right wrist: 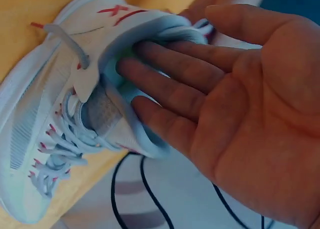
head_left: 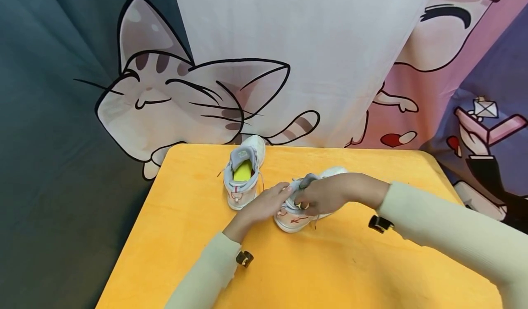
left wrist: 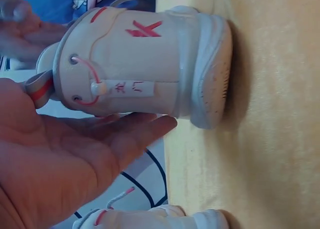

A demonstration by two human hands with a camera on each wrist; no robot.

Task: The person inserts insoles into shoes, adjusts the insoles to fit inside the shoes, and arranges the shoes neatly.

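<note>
A white sneaker (head_left: 290,221) with red marks on its heel rests sole-down on the yellow table, its toe pointing away to the right. My left hand (head_left: 268,202) lies along its left side, and in the left wrist view the extended fingers (left wrist: 145,131) run beside the sneaker's wall. From the right, my right hand (head_left: 327,193) reaches over the collar. The right wrist view shows the straight fingers (right wrist: 170,84) dipping into the shoe opening, beside the grey tongue (right wrist: 102,111); their tips are partly in shadow. Grey laces (right wrist: 62,146) with red tips run across the front.
A matching sneaker (head_left: 243,198) stands to the left with a yellow-green insole (head_left: 242,171) inside, its toe near the table's back edge. The yellow table (head_left: 330,272) meets a cartoon-printed cloth (head_left: 321,47) behind.
</note>
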